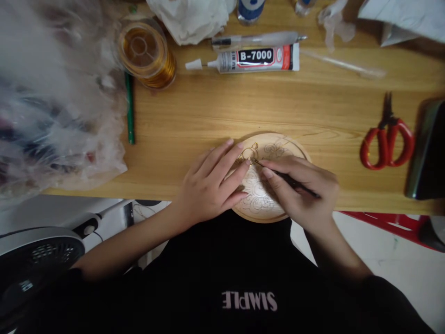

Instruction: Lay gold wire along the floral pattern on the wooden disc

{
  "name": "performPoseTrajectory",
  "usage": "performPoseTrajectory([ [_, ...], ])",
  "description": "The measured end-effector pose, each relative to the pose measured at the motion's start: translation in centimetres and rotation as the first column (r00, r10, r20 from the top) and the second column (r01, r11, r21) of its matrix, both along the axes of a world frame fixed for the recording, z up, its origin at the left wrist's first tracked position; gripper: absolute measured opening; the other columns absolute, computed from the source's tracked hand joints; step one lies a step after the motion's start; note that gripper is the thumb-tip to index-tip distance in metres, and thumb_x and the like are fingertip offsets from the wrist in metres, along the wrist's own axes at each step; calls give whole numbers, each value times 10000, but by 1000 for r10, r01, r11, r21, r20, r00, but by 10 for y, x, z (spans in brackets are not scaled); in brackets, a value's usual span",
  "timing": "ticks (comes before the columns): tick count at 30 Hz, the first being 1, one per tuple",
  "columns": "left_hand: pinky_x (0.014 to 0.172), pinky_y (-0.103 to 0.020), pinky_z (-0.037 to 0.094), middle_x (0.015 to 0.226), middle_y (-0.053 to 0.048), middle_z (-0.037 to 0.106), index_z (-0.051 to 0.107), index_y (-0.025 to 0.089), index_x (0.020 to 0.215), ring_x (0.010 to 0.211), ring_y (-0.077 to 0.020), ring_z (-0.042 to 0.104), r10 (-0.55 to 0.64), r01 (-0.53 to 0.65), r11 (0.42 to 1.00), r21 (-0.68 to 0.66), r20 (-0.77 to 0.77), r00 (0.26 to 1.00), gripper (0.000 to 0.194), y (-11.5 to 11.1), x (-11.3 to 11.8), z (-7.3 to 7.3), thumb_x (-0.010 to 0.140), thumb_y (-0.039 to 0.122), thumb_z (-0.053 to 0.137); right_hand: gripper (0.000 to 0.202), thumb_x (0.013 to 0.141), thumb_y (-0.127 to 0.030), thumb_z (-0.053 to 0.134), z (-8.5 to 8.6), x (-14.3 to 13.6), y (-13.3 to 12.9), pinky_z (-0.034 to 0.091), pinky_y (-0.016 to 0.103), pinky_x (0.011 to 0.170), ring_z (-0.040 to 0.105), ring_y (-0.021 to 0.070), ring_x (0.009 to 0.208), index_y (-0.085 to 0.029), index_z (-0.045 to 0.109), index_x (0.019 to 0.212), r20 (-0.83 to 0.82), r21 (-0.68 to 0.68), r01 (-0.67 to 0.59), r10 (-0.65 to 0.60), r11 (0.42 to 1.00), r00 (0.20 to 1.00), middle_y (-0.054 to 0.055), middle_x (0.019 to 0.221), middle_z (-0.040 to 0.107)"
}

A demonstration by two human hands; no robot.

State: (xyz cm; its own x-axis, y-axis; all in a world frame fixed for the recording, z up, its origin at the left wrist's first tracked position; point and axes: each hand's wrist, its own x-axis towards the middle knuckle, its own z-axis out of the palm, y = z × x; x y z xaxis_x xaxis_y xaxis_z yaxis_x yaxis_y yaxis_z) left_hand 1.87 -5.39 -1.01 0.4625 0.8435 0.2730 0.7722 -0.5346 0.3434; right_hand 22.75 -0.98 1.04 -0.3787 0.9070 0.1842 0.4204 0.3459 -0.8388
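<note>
my black shirt (pixel 243 264) lies closest to the lens, on the near side of the disc, its pale letters (pixel 249 301) reading "simple" upside down to me. the round wooden disc (pixel 299 148) itself sits at the near edge of the table (pixel 215 106), overhanging it slightly, with flower outlines drawn on its face. a gold wire piece (pixel 255 145), bent into loops, lies on the upper left part of the disc, partly under my fingertips.

my left hand (pixel 212 185) rests palm down over the left side of the disc, fingers fairly straight and a little apart, thumb away from the forefinger; the forefinger's tip is at the wire, though i can't tell how firmly it presses. my right hand (pixel 302 185) comes over the right side of the disc, thumb and fingers closed narrowly around a slim dark tool (pixel 292 180), its tip right by the wire; i can't tell whether they touch.

beyond the disc lie a b-7000 glue tube (pixel 257 59) and, just behind that, a pen (pixel 255 39). far left of the disc are a spool of golden wire (pixel 146 51), a green stick (pixel 130 111) and a heap of clear plastic (pixel 69 116). well to its right are red-handled pliers (pixel 387 139), beside a dark device (pixel 429 153).
</note>
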Motion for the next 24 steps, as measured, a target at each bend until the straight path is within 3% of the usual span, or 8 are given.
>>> performPoseTrajectory([
  [12,1074,-452,483,1401,-214,576,587,91,1267,1340,-351,539,-5,7,1000,29,-61,998,484,3,1,4,988,485,539,277,830,-109,720,0,2,2,601,311,693,728,163,794,-270,747,1054,-23,-22,-11,10,1000,1000,8,927,776],
  [24,1087,-430,480,1412,-174,578,572,136,1275,1366,-316,522,20,-18,999,28,-66,998,438,2,2,3,1014,474,474,275,856,-109,698,4,3,6,613,328,699,728,165,803,-293,738,1056,-17,-71,-40,39,997,999,5,929,774],
])
